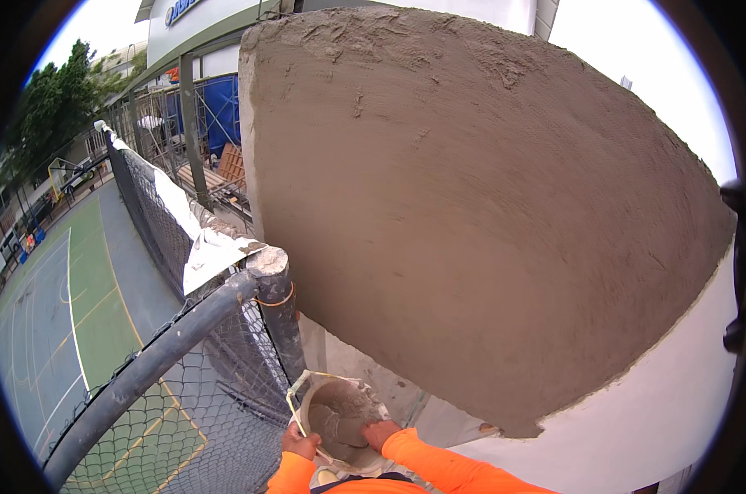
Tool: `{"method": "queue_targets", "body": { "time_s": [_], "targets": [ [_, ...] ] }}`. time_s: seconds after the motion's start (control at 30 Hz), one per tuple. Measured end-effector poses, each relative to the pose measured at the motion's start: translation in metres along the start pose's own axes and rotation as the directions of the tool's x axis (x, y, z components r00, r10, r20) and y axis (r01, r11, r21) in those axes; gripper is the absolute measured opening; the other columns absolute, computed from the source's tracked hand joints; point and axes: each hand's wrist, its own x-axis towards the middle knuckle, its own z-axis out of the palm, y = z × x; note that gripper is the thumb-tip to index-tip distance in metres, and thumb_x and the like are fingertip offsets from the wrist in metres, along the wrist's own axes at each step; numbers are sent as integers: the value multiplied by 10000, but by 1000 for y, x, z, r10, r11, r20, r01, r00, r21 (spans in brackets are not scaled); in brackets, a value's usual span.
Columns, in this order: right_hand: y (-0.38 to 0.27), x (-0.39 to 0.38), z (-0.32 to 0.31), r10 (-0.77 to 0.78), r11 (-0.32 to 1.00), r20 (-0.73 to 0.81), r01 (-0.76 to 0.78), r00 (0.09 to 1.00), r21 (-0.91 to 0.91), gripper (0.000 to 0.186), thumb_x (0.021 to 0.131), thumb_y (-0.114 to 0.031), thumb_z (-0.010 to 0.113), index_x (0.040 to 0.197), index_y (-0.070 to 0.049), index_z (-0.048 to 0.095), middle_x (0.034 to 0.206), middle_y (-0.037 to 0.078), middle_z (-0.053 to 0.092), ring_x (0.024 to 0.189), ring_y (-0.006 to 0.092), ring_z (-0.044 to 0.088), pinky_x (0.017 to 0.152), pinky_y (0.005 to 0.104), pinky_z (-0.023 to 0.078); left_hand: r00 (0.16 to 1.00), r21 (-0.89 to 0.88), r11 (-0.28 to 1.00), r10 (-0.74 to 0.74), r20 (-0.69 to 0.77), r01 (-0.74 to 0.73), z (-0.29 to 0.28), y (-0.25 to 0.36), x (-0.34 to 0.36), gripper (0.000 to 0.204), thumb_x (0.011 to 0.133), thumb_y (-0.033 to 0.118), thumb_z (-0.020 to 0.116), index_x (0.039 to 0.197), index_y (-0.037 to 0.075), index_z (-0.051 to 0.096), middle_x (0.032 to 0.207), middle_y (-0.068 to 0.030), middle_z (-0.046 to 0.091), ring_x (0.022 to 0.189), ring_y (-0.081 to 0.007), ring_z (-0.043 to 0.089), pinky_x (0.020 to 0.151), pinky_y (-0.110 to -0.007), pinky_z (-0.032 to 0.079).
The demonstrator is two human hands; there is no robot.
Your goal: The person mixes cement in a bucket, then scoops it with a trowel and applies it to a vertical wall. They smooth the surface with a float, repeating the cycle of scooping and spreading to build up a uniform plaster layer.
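Observation:
A bucket (323,412) holding grey wet mortar hangs or rests low in front of me, beside a dark metal post (282,346). My left hand (301,442) is closed on the bucket at its near left, by the pale handle. My right hand (379,432) reaches into the bucket on the right, fingers partly hidden, so what it holds, if anything, is unclear. Both forearms are in orange sleeves. Above the bucket stands a broad wall (471,206) coated in grey plaster, rougher along its top, bordered by a white surface (628,412) at lower right.
A chain-link fence (167,436) with a metal top rail (167,346) and torn white sheeting (216,255) runs along my left. Beyond lie a sports court (85,280) and trees. Behind the wall's left edge are scaffolding, a blue tarp (222,111) and stacked boards.

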Motion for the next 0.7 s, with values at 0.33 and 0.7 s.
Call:
{"method": "queue_targets", "body": {
  "time_s": [0.33,0.7],
  "targets": [
    [16,-52,-173,108,989,-430,-52,896,140,292,1010,-333,610,1071,-51,647,1048,168,705,938,412,710,782,493,579,991,-98,994,-56,-125,43,-13,-24,19,387,742,-70,649,1118,22,635,839,-112,697,526,-212,631,407,-348,509],
    [-10,24,-608,-315,446,-692,745,650,497,337,1045,-372,673,1040,-36,667,830,28,663,678,116,633,585,257,542,920,-163,986,-38,-391,-28,-82,-67,-6,490,695,-116,602,1172,-6,623,951,-133,708,698,-269,689,574,-383,580]
  ]
}}
